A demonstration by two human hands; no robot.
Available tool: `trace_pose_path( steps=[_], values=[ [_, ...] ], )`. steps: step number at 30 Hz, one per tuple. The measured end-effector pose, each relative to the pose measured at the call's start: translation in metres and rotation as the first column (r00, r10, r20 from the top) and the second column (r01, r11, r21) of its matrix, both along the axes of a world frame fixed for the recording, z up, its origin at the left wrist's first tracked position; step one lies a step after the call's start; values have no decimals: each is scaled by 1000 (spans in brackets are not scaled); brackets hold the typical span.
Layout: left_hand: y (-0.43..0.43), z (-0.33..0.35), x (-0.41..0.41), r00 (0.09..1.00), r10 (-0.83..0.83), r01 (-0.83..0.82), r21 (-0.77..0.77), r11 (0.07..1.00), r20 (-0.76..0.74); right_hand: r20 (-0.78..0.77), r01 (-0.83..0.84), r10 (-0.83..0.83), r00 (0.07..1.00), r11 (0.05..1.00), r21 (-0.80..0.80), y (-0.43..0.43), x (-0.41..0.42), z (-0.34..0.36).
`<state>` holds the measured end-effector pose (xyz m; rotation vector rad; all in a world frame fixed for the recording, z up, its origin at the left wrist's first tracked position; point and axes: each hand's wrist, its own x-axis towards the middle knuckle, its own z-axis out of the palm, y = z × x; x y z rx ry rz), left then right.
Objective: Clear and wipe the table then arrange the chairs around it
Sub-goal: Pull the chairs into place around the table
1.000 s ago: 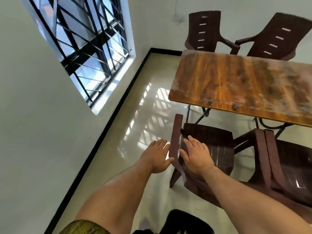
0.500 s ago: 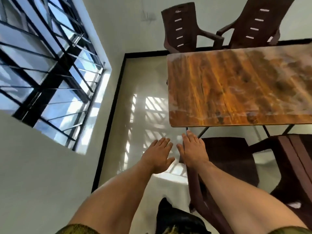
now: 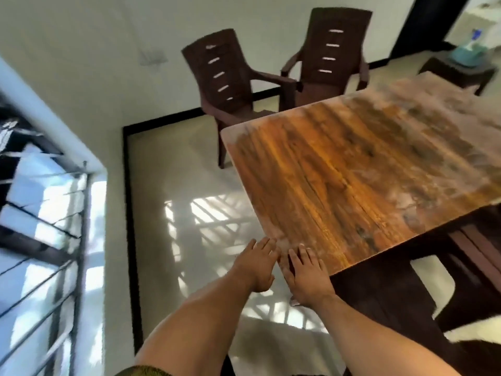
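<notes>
Slantwise, the table runs lengthwise toward far right, past flat hands.

I see the wooden table, its glossy top streaked and blotchy. A slatted brown armchair and a second armchair stand upright at its far edge. A near chair seems tucked under the near edge.

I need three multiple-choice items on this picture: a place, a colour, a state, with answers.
1. The two slotted-back chairs stand: A) beyond the table's far edge B) on its top C) at its near edge.
2. Their colour: A) white B) dark brown C) blue.
3. The left hand and right hand are: A) gripping a cloth B) fists C) open, empty.
Answers: 1 A, backs rise behind that edge; 2 B, both look dark brown; 3 C, fingers straight, nothing held.
</notes>
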<state>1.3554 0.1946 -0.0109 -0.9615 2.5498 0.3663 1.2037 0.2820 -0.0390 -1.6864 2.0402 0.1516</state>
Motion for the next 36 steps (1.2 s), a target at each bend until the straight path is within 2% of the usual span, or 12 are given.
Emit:
trace_pose_path(
  steps=[1,2,6,10,14,18,21,24,30,36],
  values=[
    [-30,-7,0,997,-76,76,21,997,8,1,75,-75,997,997,29,-15,12,-6],
    [-28,-10,-1,995,-94,93,35,995,43,6,65,-65,998,997,44,-10,15,-5],
    [-90,-24,15,941,-328,316,130,940,83,42,200,-210,977,966,163,-44,57,-4],
    [-161,-20,25,903,-422,406,154,901,82,75,316,-334,940,930,186,-107,85,11],
    [-244,-20,30,888,-457,447,140,884,54,110,408,-422,900,903,133,-190,104,7],
    [-321,-21,31,883,-469,463,131,877,19,70,426,-433,899,900,95,-264,107,-3],
    [-378,-21,28,881,-474,468,133,873,9,60,376,-378,924,925,49,-313,101,-4],
    [-454,-16,19,890,-454,448,108,888,40,47,312,-312,949,950,1,-386,82,-6],
    [-587,-6,8,906,-402,388,117,914,135,103,227,-228,968,974,20,-533,70,-5],
    [-681,-12,-8,894,-428,416,114,902,129,122,252,-248,961,968,-15,-633,61,-9]
  ],
)
